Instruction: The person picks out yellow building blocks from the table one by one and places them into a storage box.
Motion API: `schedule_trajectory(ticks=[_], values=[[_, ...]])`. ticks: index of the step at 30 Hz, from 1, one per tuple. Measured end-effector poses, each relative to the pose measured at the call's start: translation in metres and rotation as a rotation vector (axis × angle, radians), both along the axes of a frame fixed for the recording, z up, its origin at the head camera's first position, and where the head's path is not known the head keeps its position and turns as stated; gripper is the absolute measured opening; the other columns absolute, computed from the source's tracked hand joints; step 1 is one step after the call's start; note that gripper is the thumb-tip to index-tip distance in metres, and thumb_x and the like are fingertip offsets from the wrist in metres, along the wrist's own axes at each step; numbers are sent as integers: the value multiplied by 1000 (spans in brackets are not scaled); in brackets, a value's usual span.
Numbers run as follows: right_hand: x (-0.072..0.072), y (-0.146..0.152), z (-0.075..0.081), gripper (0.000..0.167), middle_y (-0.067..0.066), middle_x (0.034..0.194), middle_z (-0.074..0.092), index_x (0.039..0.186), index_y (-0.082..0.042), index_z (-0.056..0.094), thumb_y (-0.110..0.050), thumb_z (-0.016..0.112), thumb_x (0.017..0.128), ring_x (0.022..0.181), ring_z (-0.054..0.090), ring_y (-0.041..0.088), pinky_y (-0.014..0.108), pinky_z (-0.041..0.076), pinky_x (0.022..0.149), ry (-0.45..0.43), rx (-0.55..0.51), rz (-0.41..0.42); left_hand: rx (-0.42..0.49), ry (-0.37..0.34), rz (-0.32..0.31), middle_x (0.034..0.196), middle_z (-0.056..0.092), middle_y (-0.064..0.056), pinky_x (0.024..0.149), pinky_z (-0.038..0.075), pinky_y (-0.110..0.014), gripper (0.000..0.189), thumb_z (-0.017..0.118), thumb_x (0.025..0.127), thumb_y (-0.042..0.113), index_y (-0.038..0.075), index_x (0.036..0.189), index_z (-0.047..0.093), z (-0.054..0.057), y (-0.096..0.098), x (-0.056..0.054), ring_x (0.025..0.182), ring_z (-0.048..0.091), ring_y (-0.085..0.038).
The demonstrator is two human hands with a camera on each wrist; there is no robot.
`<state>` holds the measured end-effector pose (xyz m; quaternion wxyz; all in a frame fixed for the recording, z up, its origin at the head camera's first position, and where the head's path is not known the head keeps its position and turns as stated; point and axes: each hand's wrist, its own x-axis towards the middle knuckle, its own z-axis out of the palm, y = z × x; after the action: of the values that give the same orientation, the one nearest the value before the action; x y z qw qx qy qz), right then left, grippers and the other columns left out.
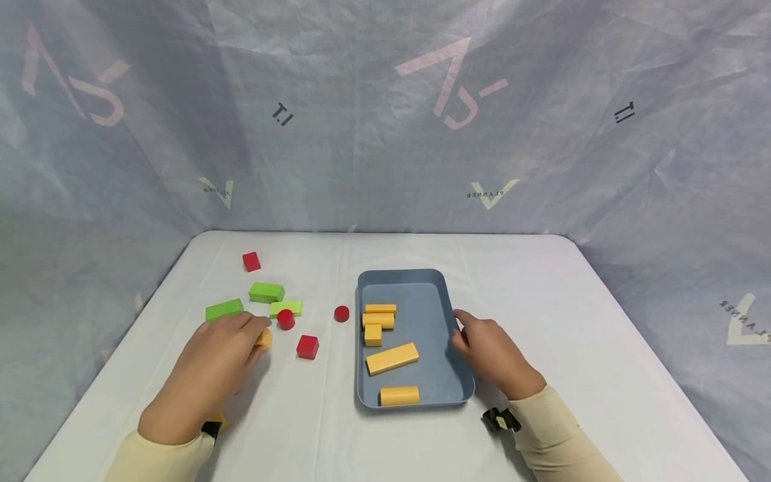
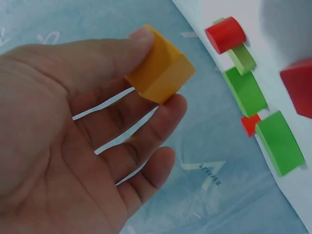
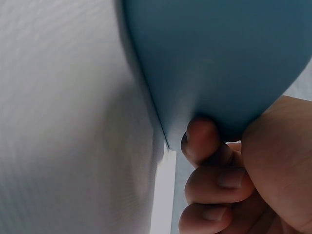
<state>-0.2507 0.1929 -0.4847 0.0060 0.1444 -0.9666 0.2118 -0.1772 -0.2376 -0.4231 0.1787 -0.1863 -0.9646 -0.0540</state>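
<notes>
My left hand is raised over the left side of the table. It pinches a yellow block between thumb and fingertips, and the other fingers are loosely bent. In the head view the hand covers most of that block. With curled fingers, my right hand grips the right wall of a blue-grey tray; the wall fills much of the right wrist view. Lying in the tray are several yellow pieces: a flat strip, a cube, a long block and cylinders.
Left of the tray lie green blocks, red cubes, a red cylinder and a red round piece. A white cloth covers the table. Behind it hangs a grey printed sheet.
</notes>
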Motion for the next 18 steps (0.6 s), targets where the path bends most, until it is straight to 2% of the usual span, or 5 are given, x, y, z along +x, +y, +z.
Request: schedule_trajectory(ticks=[3,5,8,13,18], values=[[0,1,0,46,-7,57,50,143,2,56,-19,57,101,51,45,8,27,41,54,7,-1,0,8,40,-41,91,69,-4,67,54,-44,31,88,76,5,5,103,73,1,4,-4,81,64,-24],[0,1,-1,46,-7,58,50,142,2,56,-19,57,101,51,45,8,27,41,55,11,0,-1,12,56,-59,86,65,-2,62,49,-40,26,87,76,1,7,96,71,1,8,-6,74,59,-21],[0,2,-1,46,-7,58,50,142,2,56,-19,57,101,51,45,7,27,41,55,9,3,-2,4,69,-74,83,62,-1,62,47,-38,28,88,74,1,8,95,70,1,15,-9,69,54,-20],[-1,2,-1,46,-8,58,51,143,2,56,-19,57,102,52,46,7,27,42,55,7,8,5,-11,56,-77,91,68,-4,70,53,-43,36,90,76,6,6,107,73,2,28,-11,79,64,-25],[0,1,-1,46,-7,59,51,142,3,56,-20,57,102,51,46,7,27,42,55,9,5,4,-15,72,-86,99,71,-6,72,53,-44,39,90,76,7,5,111,73,5,41,-14,90,66,-28]])
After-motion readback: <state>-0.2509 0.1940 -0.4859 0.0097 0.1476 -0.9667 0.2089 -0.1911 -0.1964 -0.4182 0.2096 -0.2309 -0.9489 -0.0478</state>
